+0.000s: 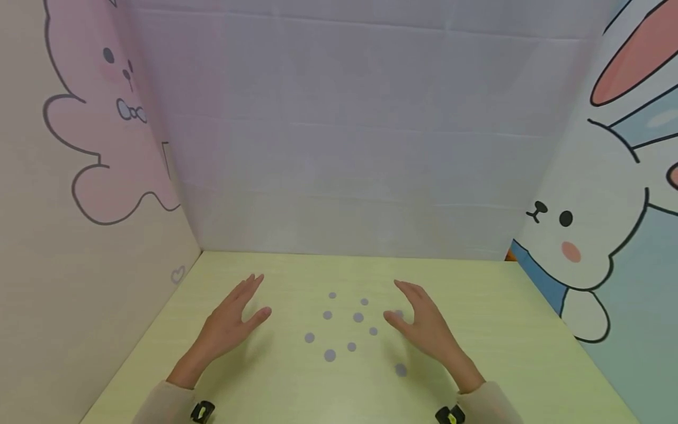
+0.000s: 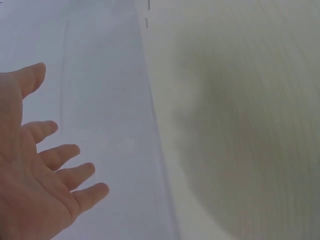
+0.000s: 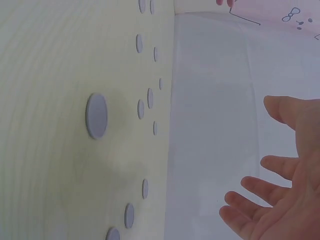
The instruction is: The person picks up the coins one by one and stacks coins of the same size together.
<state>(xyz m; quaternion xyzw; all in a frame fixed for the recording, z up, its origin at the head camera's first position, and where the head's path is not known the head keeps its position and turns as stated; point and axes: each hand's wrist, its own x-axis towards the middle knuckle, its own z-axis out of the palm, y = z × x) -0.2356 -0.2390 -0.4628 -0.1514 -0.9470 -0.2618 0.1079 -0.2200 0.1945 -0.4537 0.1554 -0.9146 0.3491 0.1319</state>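
Note:
Several flat, round grey discs lie scattered over the pale yellow tabletop [image 1: 275, 377], among them a larger disc [image 1: 330, 355] near the front of the group. My left hand [image 1: 228, 327] hovers left of them, fingers extended and thumb apart, holding nothing. On the other side, my right hand [image 1: 426, 330] is held over the table with its fingers spread and nothing in its grasp. One disc [image 1: 401, 370] lies below the right hand, toward me; another is partly hidden behind its thumb. In the right wrist view, a disc [image 3: 96, 116] shows closest to the camera.
A whitish cloth wall [image 1: 344, 147] rises at the table's back edge. To the left stands a panel with a pink cartoon animal [image 1: 106, 118], and to the right one with a white cartoon rabbit [image 1: 593, 235]. Dark devices are strapped at both wrists.

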